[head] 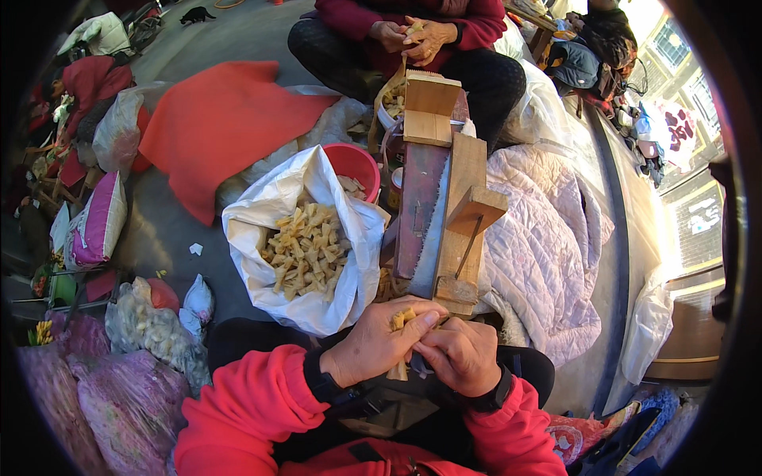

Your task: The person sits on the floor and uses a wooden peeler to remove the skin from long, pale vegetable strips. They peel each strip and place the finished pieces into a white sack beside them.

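My left hand (381, 339) grips a tan, dried, husk-like bundle (403, 319). One end shows above the thumb and a pale frayed end hangs below the palm. My right hand (461, 357) meets it from the right, fingers curled and pinching at the bundle's side; most of that contact is hidden. Just beyond the hands is the near end of a wooden bench device (458, 226) with upright blocks and a slanting metal rod. To its left, an open white woven sack (244, 220) holds many similar tan bundles (309, 247), pinched at the middle.
A co-worker's hands (417, 38) hold a tan piece across from me, above a white bucket (384, 119). A pink-red basin (357, 160) stands behind the sack. A quilted cloth (542, 250) lies to the right, a red cloth (220, 125) at left. Filled bags (128, 398) sit lower left.
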`<control>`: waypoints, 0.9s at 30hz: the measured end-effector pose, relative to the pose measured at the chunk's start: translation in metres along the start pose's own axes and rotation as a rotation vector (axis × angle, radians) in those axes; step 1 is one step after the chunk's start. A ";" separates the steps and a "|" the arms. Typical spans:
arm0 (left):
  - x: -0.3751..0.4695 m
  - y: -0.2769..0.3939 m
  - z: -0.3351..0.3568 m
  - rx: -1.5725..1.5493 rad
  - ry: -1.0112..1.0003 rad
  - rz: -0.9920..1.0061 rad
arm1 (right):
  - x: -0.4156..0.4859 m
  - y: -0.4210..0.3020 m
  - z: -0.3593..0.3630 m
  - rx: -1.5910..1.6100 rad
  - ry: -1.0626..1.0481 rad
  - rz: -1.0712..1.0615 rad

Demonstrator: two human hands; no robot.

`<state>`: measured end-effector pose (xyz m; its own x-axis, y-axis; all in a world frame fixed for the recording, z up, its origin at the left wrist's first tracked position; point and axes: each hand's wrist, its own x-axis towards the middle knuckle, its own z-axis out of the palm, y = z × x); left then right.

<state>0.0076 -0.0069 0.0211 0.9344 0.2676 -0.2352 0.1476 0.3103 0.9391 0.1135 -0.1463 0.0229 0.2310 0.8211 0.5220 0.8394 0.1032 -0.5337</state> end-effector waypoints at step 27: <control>0.009 0.000 -0.020 0.876 -0.062 1.111 | -0.017 0.002 0.004 1.634 -0.117 0.991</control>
<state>0.0099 0.0136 0.0144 0.7045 -0.0528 0.7078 -0.5342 -0.6961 0.4797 0.1093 -0.1578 0.0105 0.1787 0.9300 -0.3213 -0.7819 -0.0641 -0.6202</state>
